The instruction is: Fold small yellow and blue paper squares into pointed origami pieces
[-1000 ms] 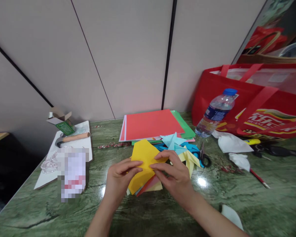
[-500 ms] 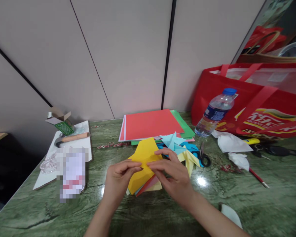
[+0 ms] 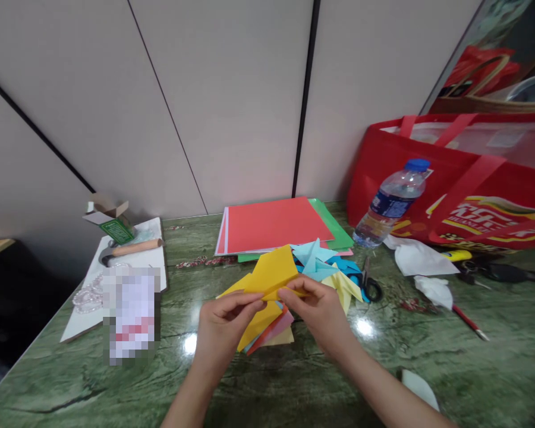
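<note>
A yellow sheet of paper [image 3: 271, 270], partly folded, is lifted off the green marble table [image 3: 294, 380]. My left hand [image 3: 225, 324] pinches its near edge on the left. On the right, my right hand [image 3: 321, 312] pinches the same edge. Under the sheet lies a small pile of coloured paper squares [image 3: 271, 333]. Just behind my right hand sit folded paper figures, light blue [image 3: 312, 258] and pale yellow [image 3: 342, 285].
A stack of large red and green sheets [image 3: 274, 224] lies by the wall. Scissors [image 3: 369, 284], a water bottle [image 3: 390, 202], a red bag [image 3: 468, 178] and crumpled tissues [image 3: 417, 258] are at the right. A hammer [image 3: 129, 249] and small box [image 3: 111, 223] rest on a white board at the left.
Both hands have raised the yellow sheet off the pile and tipped its far side up and back; the fold now points away from me.
</note>
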Motion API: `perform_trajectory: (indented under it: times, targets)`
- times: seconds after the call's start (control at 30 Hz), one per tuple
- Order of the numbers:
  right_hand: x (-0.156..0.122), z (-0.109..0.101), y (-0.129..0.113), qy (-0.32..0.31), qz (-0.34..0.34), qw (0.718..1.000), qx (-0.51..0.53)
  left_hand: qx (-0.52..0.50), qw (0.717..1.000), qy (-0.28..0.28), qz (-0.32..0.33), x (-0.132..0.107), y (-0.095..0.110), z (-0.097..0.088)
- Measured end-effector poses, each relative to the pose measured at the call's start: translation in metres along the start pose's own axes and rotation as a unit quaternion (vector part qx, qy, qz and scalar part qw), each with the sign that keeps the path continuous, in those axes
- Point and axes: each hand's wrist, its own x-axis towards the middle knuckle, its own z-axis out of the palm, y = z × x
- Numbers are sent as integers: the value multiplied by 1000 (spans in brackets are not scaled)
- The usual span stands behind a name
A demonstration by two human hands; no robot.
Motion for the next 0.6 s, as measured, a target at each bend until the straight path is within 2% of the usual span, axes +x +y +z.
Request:
perform_trajectory:
  times: [0.07, 0.13, 0.33, 0.6]
  targets:
    - [-1, 0, -4, -9, 46, 999, 16, -29, 999, 4, -20, 0, -1, 1]
    - [-2, 1, -7, -1, 56, 998, 17, -69, 997, -1, -45, -1, -2, 1]
    - [-3, 2, -7, 36, 43, 998, 11, -174, 980, 3, -95, -2, -10, 7]
    - [-5, 3, -5, 66, 0, 997, -27, -251, 958, 12, -140, -2, -3, 13]
